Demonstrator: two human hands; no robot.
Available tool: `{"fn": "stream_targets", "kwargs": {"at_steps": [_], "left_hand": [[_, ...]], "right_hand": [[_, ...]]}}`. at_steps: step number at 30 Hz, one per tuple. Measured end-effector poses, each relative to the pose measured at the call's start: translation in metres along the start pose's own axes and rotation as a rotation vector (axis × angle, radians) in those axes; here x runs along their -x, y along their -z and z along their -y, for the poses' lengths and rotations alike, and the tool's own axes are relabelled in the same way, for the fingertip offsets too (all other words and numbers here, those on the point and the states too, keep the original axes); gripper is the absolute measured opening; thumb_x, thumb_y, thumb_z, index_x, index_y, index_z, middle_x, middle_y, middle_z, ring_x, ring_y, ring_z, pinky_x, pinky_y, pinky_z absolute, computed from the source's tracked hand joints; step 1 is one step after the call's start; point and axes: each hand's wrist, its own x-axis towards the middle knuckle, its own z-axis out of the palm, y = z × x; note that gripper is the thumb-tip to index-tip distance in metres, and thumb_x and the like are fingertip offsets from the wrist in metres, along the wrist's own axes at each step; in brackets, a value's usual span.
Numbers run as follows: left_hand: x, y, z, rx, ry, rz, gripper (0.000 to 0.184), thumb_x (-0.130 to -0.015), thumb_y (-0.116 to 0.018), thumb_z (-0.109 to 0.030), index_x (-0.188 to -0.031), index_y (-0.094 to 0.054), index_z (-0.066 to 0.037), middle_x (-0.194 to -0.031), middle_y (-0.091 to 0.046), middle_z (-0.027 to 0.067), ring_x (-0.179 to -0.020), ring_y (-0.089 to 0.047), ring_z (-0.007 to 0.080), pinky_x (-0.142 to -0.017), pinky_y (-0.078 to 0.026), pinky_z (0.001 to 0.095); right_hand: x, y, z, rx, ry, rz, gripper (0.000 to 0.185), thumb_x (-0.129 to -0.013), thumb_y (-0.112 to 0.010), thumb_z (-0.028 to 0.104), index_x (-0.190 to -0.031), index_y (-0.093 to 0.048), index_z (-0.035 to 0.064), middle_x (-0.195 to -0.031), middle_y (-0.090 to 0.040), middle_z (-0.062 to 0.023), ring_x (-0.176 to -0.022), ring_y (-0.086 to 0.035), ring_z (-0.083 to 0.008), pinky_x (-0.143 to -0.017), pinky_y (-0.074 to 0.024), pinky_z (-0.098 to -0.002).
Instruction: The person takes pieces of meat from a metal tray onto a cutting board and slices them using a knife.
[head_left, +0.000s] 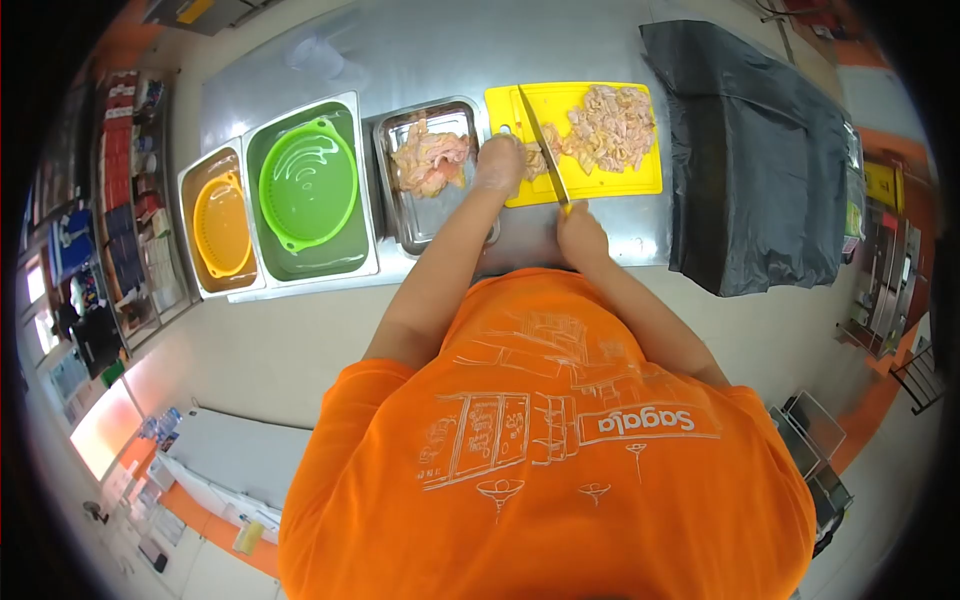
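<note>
My right hand (582, 238) is closed round the handle of a long knife (545, 150), its blade slanting up and left across the yellow cutting board (635, 183). At the board's left edge my left hand (501, 165) is closed, its fingers curled on pale raw meat (535, 160) just left of the blade. Its fingertips are partly hidden. To the right of the knife lies a heap of cut meat (610, 128). Larger raw pieces (432, 160) lie in a metal tray (408, 228), left of my left hand.
Left of the tray, a green colander (308, 185) and an orange colander (223, 223) sit in metal-rimmed basins. Black plastic sheeting (755, 160) covers something right of the board. Shelves (125, 200) stand at the far left, and a white counter (235, 455) at the lower left.
</note>
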Motion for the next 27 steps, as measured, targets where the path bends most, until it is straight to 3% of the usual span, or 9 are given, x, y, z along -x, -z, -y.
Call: {"fn": "stream_targets", "kwargs": {"at_steps": [7, 10, 17, 18, 21, 22, 25, 26, 27], "left_hand": [[0.003, 0.007, -0.006, -0.022, 0.018, 0.103, 0.024, -0.091, -0.063, -0.022, -0.091, -0.076, -0.002, -0.09, -0.073, 0.0235, -0.088, -0.072, 0.0398, -0.082, -0.058, 0.0472], [0.006, 0.007, -0.004, 0.092, 0.092, 0.13, 0.023, -0.089, -0.064, -0.022, -0.091, -0.076, -0.003, -0.092, -0.074, 0.0231, -0.089, -0.073, 0.0384, -0.083, -0.058, 0.0455], [0.019, 0.043, -0.021, 0.11, 0.088, 0.229, 0.025, -0.088, -0.067, -0.027, -0.091, -0.076, -0.003, -0.093, -0.075, 0.021, -0.091, -0.072, 0.0358, -0.086, -0.056, 0.0442], [0.02, 0.046, -0.029, 0.081, 0.103, 0.154, 0.028, -0.087, -0.069, -0.029, -0.093, -0.075, -0.002, -0.095, -0.075, 0.0204, -0.092, -0.073, 0.034, -0.086, -0.057, 0.0434], [0.003, 0.042, -0.056, -0.094, -0.228, 0.107, 0.033, -0.088, -0.068, -0.033, -0.095, -0.074, 0.0, -0.101, -0.074, 0.0204, -0.093, -0.072, 0.0355, -0.085, -0.057, 0.0436], [0.001, 0.06, -0.091, 0.15, -0.001, 0.213, 0.038, -0.09, -0.065, -0.034, -0.098, -0.073, 0.002, -0.107, -0.073, 0.0203, -0.096, -0.07, 0.037, -0.088, -0.056, 0.0443], [-0.026, 0.0, -0.098, -0.139, -0.129, 0.098, 0.034, -0.09, -0.063, -0.03, -0.102, -0.075, 0.0, -0.111, -0.073, 0.02, -0.101, -0.07, 0.0369, -0.092, -0.054, 0.045], [-0.039, -0.011, -0.098, -0.317, -0.197, 0.227, 0.04, -0.074, -0.08, -0.031, -0.097, -0.077, 0.001, -0.095, -0.074, 0.0207, -0.096, -0.071, 0.0387, -0.088, -0.056, 0.0452], [-0.047, -0.026, -0.094, -0.369, -0.217, 0.26, 0.04, -0.072, -0.081, -0.031, -0.096, -0.078, 0.0, -0.095, -0.074, 0.0202, -0.096, -0.071, 0.0386, -0.088, -0.056, 0.0448]], "right_hand": [[-0.035, 0.005, 0.021, -0.115, 0.035, -0.035, 0.037, -0.104, -0.05, 0.033, -0.104, -0.052, -0.0044, -0.088, -0.071, -0.028, -0.086, -0.072, -0.0462, -0.076, -0.0576, -0.0555], [-0.061, 0.005, 0.027, -0.118, 0.103, -0.121, 0.04, -0.103, -0.053, 0.036, -0.104, -0.052, -0.0048, -0.083, -0.07, -0.0298, -0.079, -0.07, -0.0483, -0.071, -0.0566, -0.0574], [0.048, 0.042, -0.069, -0.174, 0.032, 0.009, 0.038, -0.104, -0.054, 0.038, -0.105, -0.052, -0.0004, -0.081, -0.069, -0.0296, -0.079, -0.068, -0.0499, -0.07, -0.0538, -0.058], [0.062, 0.039, -0.09, -0.188, 0.029, -0.031, 0.037, -0.104, -0.054, 0.037, -0.104, -0.051, -0.0005, -0.079, -0.068, -0.03, -0.077, -0.067, -0.0504, -0.068, -0.053, -0.0583], [0.092, 0.04, -0.124, -0.283, 0.003, -0.136, 0.036, -0.104, -0.056, 0.035, -0.102, -0.051, -0.0013, -0.075, -0.066, -0.0311, -0.073, -0.065, -0.052, -0.064, -0.051, -0.0591], [0.096, 0.042, -0.128, -0.324, -0.01, -0.173, 0.036, -0.104, -0.056, 0.034, -0.101, -0.051, -0.0017, -0.074, -0.065, -0.0314, -0.071, -0.065, -0.0525, -0.063, -0.0504, -0.0594], [0.094, 0.043, -0.134, -0.341, -0.016, -0.206, 0.037, -0.104, -0.057, 0.033, -0.101, -0.051, -0.0027, -0.072, -0.065, -0.032, -0.07, -0.064, -0.0532, -0.062, -0.0499, -0.0595], [0.092, 0.044, -0.134, -0.338, -0.021, -0.214, 0.037, -0.104, -0.056, 0.034, -0.101, -0.051, -0.0027, -0.073, -0.065, -0.0321, -0.07, -0.064, -0.0531, -0.062, -0.0499, -0.0594], [0.089, 0.046, -0.133, -0.336, -0.026, -0.222, 0.037, -0.104, -0.056, 0.034, -0.101, -0.051, -0.0028, -0.073, -0.064, -0.0322, -0.07, -0.064, -0.0531, -0.063, -0.0499, -0.0594]]}}
